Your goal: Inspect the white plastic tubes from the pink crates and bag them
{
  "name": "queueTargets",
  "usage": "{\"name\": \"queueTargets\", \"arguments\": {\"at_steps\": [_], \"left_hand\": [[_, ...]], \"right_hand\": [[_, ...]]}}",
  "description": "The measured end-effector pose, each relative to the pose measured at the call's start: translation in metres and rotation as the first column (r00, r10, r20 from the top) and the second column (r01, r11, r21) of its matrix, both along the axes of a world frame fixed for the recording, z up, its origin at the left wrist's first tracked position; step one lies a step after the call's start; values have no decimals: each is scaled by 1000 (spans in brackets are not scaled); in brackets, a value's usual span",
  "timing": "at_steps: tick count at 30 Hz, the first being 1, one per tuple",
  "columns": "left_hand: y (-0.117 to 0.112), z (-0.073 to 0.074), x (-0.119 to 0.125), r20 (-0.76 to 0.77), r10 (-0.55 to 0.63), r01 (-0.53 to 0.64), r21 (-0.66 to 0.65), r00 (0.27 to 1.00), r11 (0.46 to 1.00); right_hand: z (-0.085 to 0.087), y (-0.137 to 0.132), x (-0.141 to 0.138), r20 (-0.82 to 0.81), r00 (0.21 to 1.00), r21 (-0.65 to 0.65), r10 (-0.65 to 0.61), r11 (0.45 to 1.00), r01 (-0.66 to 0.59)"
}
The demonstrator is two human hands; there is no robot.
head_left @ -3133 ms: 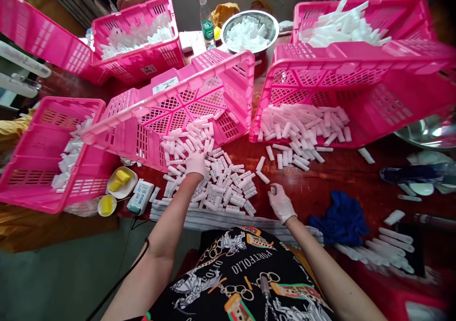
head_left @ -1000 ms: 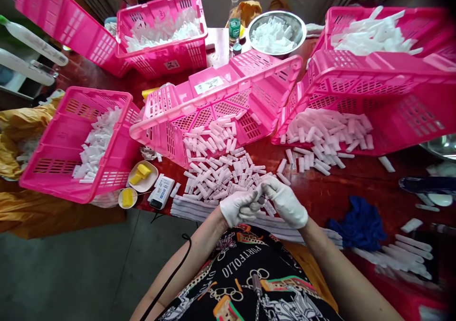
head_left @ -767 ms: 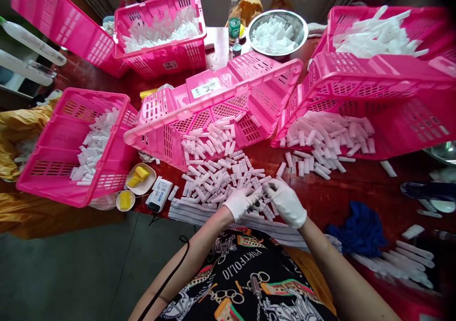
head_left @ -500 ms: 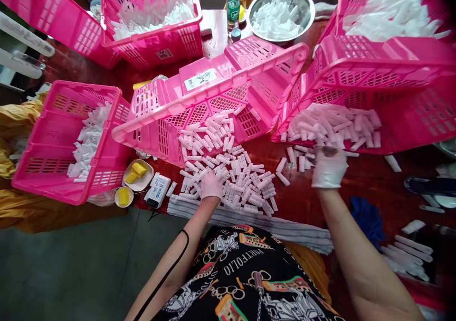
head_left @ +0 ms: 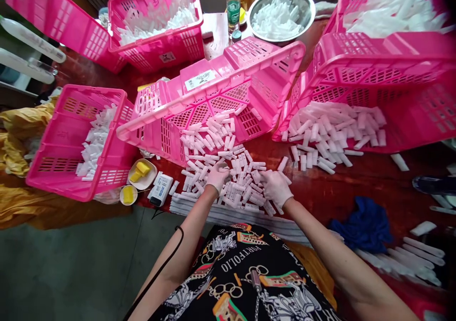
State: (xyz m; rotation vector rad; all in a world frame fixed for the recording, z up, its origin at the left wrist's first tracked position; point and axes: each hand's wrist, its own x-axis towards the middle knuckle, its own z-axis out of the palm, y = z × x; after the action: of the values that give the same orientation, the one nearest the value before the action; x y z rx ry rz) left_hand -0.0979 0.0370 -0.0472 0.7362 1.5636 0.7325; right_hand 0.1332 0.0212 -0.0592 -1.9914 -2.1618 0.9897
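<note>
My left hand [head_left: 218, 176], nine o'clock, right hand [head_left: 276, 187], three: fingers curled over white tubes [head_left: 234, 190], pinching or not, can't tell. Hard sweep could spill some past towel [head_left: 231, 215] at six.

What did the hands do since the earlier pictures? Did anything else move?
The two hands met over the pile of white pieces. Then the right hand went to the front right pink crate; now it's back at the pile's right side. The left hand is in the pile again. I can't tell if either holds a piece. The crate, metal bowl and blue cloth stayed put.
</note>
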Motion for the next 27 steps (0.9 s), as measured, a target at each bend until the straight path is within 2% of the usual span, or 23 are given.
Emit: {"name": "queueTargets", "arguments": {"at_steps": [2, 4, 5, 7, 9, 10, 12, 14, 15, 17, 19, 20, 21, 23, 26, 27], "left_hand": [[-4, 6, 5, 154, 75, -63, -82, 985, 995], [-8, 9, 10, 258, 166, -122, -176, 952, 977], [-10, 10, 12, 254, 168, -116, -208, 953, 971], [-15, 8, 17, 126, 32, -6, -200, 991, 980], [-21, 4, 24, -60, -197, 187, -133, 979, 973], [-25, 2, 29, -138, -311, 300, -99, 940, 949], [-35, -1, 40, -210, -500, 500, -59, 840, 864], [-47, -3, 52, -157, -629, 630, -46, 762, 775], [-54, -5, 58, -108, -667, 666, -49, 737, 744], [-67, -8, 69, -40, -694, 691, -70, 718, 719], [-78, -13, 77, -59, -676, 671, -87, 734, 736], [-83, -15, 81, -92, -653, 648, -81, 752, 757], [-87, -17, 85, -124, -624, 621, -64, 772, 781], [-93, -20, 91, -158, -574, 578, -23, 803, 816], [-94, -22, 98, -142, -549, 559, 46, 824, 828], [-93, -22, 98, -140, -537, 548, 52, 832, 835]], "right_hand": [[2, 2, 2, -179, 973, 1, -147, 989, 150], [5, 3, 9, -358, 873, -61, -330, 942, 331], [6, 2, 14, -408, 822, -105, -397, 915, 390], [12, -2, 21, -427, 786, -163, -447, 893, 420], [19, -11, 24, -417, 800, -207, -432, 902, 379], [23, -17, 22, -411, 813, -235, -413, 909, 343], [26, -32, 16, -406, 831, -310, -381, 912, 267], [24, -49, 9, -408, 815, -397, -411, 884, 247], [21, -56, 6, -407, 782, -439, -472, 852, 285], [11, -70, 4, -384, 667, -514, -638, 748, 419], [2, -81, 6, -357, 543, -563, -760, 639, 524], [-2, -85, 7, -352, 504, -578, -789, 607, 545], [-5, -88, 9, -359, 485, -586, -797, 597, 548], [-7, -93, 12, -389, 505, -562, -770, 633, 533], [-7, -93, 15, -437, 624, -430, -648, 760, 488], [-7, -92, 16, -439, 653, -386, -617, 786, 483]]}}
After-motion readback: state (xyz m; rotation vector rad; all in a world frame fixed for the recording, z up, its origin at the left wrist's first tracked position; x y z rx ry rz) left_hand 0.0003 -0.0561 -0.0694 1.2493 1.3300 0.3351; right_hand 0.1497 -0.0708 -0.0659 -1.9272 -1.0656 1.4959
